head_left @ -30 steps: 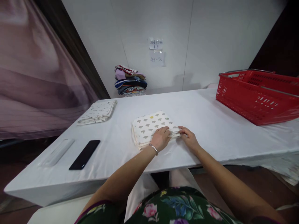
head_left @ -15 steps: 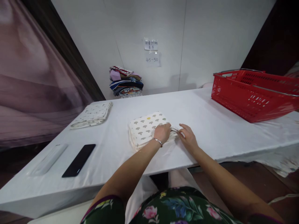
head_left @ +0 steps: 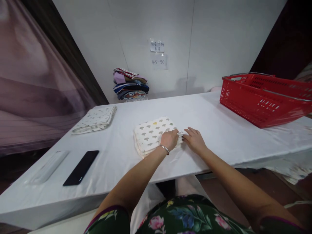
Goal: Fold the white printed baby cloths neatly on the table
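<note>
A folded white cloth (head_left: 148, 133) with grey mushroom-like prints lies in front of me on the table, its layers showing at the near left edge. My left hand (head_left: 169, 139), with a bracelet at the wrist, rests on its right part, fingers closed at the right edge. Just to the right, my right hand (head_left: 194, 139) pinches the loose layers of that same edge between thumb and fingers. Both hands are close together, and the fingers partly hide the edge they hold.
Another folded printed cloth (head_left: 96, 119) lies at the left. A black phone (head_left: 81, 168) and a pale, long packet (head_left: 51, 166) lie near the front left. At the right stands a red basket (head_left: 258, 104). A stack of folded fabrics (head_left: 131, 85) is against the wall.
My right hand has moved slightly left, closer to my left hand, pushing the cloth's right edge inward. The left hand has stayed nearly in place.
</note>
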Available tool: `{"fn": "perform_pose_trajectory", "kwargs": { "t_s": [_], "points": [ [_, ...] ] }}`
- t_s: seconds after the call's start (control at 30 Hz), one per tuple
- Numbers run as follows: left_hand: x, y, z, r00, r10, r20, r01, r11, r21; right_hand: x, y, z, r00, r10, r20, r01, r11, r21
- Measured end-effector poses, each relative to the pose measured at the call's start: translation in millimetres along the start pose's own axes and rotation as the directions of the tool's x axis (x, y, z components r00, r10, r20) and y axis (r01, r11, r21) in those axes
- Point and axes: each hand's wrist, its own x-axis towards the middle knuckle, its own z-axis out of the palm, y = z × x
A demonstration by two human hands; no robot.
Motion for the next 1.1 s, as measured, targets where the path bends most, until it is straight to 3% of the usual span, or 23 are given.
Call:
{"fn": "perform_pose_trajectory", "kwargs": {
  "t_s": [0.1, 0.23, 0.43, 0.73, 0.97, 1.1],
  "points": [
    [-1.1, 0.2, 0.3, 1.000, 0.014, 0.009, -0.014, 1.000, -0.007, -3.3, 1.8, -0.1, 1.000, 0.012, -0.021, -0.011, 0.998, 0.068],
    [-2.7, -1.4, 0.4, 0.999, -0.002, 0.033, 0.003, 1.000, -0.029, -15.5, 3.2, 2.0, 0.998, -0.056, -0.038, 0.063, 0.975, 0.212],
    [-5.1, -6.1, 3.4, 1.000, 0.016, 0.023, -0.014, 0.998, -0.065, -26.0, -0.5, 1.8, 0.994, -0.050, -0.099, 0.074, 0.963, 0.258],
    [-25.4, -16.9, 6.9, 0.975, 0.222, -0.028, -0.223, 0.969, -0.106, -31.8, -1.9, 5.6, 0.998, -0.014, -0.065, 0.029, 0.969, 0.244],
    [-24.1, -17.4, 1.9, 0.992, 0.123, -0.007, -0.123, 0.992, -0.029, -23.0, -4.0, 6.0, 0.992, 0.046, -0.119, -0.024, 0.982, 0.187],
    [-19.4, -17.1, -5.0, 0.996, 0.062, 0.060, -0.064, 0.997, 0.034, -20.9, -6.1, 3.1, 0.994, 0.056, -0.097, -0.042, 0.989, 0.139]
  ]
}}
